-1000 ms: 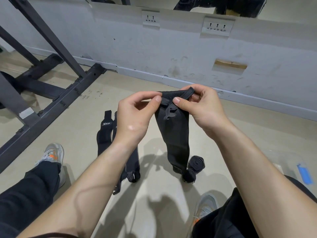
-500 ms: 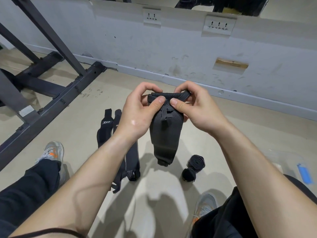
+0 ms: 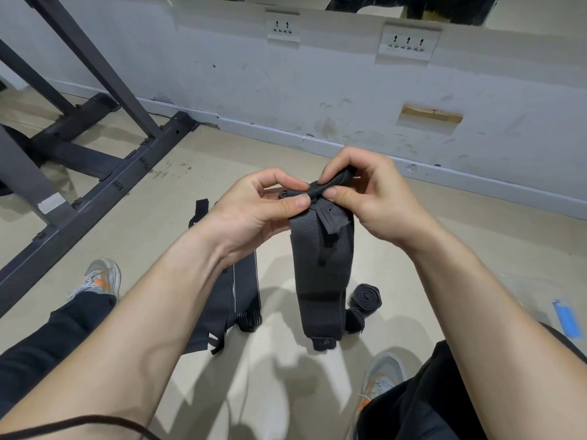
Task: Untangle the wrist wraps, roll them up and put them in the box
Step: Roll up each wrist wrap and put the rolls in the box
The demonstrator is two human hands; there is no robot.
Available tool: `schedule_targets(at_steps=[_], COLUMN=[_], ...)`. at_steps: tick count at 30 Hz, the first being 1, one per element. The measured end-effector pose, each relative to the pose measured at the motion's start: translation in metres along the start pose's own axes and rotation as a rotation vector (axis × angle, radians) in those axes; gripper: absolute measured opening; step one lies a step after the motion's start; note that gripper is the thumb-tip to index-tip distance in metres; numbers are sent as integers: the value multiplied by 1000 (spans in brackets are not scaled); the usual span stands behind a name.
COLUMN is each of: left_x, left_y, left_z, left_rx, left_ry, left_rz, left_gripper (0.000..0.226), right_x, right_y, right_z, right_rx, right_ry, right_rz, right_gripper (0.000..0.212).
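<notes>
A black wrist wrap [image 3: 320,274] hangs in the air at the centre of the view. My left hand [image 3: 254,214] and my right hand [image 3: 371,198] both pinch its top end, thumbs almost touching, where the band is folded over. Its lower end dangles just above the floor. On the floor to the right lie two rolled wraps [image 3: 365,300], side by side. More unrolled black wraps [image 3: 238,300] lie on the floor under my left forearm. A clear plastic box [image 3: 540,300] with a blue clip sits on the floor at the right, partly behind my right arm.
A dark metal rack frame [image 3: 104,198] runs across the floor on the left. A white wall with sockets [image 3: 408,42] stands close ahead. My legs and grey shoes [image 3: 98,277] flank the wraps on both sides.
Both hands have drawn together on the wrap's top end and turned it over into a fold. The hanging part now drops lower.
</notes>
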State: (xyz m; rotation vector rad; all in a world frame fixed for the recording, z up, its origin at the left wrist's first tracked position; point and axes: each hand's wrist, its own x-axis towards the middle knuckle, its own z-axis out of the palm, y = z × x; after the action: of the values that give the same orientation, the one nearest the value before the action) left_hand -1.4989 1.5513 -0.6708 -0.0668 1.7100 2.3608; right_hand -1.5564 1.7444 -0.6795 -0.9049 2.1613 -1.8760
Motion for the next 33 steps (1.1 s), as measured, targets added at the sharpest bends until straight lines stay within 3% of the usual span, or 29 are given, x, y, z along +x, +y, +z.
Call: schedule_targets(at_steps=[3, 5, 9, 12, 16, 19, 22, 27, 33], left_x=[0, 3, 7, 8, 10, 11, 11, 11, 8], left_y=[-4, -7, -8, -6, -5, -9, -14, -16, -18], left_z=[5, 7, 12, 10, 7, 4, 2, -4, -10], left_rx=[-105, -137, -52, -2, 61, 138, 227, 300, 401], left_ry=[46, 99, 179, 257, 305, 337, 350, 309, 267], left_rz=[-31, -44, -1, 34, 53, 84, 135, 115, 154], left_gripper=[9, 16, 9, 23, 27, 34, 36, 32, 16], right_x=[0, 0, -1, 0, 1, 3, 4, 5, 6], right_y=[2, 3, 7, 7, 7, 13, 19, 25, 27], right_z=[3, 4, 4, 4, 4, 2, 7, 11, 17], right_rx=[-60, -90, -97, 25, 146, 28, 3, 248, 296], right_ry=[59, 85, 103, 63, 44, 12, 5, 98, 144], right_rz=[-18, -22, -13, 19, 202, 278, 264, 255, 204], right_gripper=[26, 26, 24, 21, 16, 22, 23, 17, 9])
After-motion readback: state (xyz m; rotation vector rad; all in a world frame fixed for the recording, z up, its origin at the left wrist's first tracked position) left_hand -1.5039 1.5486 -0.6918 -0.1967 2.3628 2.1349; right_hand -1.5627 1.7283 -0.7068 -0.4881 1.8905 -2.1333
